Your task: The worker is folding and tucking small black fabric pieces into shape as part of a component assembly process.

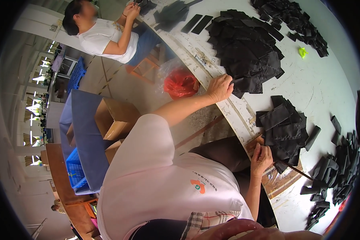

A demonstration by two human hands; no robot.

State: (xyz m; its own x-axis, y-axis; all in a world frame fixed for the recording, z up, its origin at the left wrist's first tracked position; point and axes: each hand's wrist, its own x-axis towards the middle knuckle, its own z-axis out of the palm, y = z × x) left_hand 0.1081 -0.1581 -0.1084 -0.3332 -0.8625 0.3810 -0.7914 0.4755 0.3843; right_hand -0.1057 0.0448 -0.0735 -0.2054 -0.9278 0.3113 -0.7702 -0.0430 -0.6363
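My left hand (pixel 220 88) reaches across to the near edge of a large heap of black fabric pieces (pixel 244 52). Its fingers are closed, with a bit of black fabric showing at the fingertips. My right hand (pixel 262 159) is closed at the table edge, beside a smaller pile of stitched black fabric pieces (pixel 285 128). What its fingers hold, if anything, is hidden. A thin dark rod (pixel 296 170) runs from near that pile across a brown board (pixel 282 182) under clear film.
Folded black strips (pixel 340 172) lie at the right, and more pieces (pixel 294 22) lie along the far side. A yellow-green scrap (pixel 303 52) rests on the white table (pixel 316 80). Across the left stand a seated person (pixel 108 40), a red bag (pixel 180 83) and cardboard boxes (pixel 116 116).
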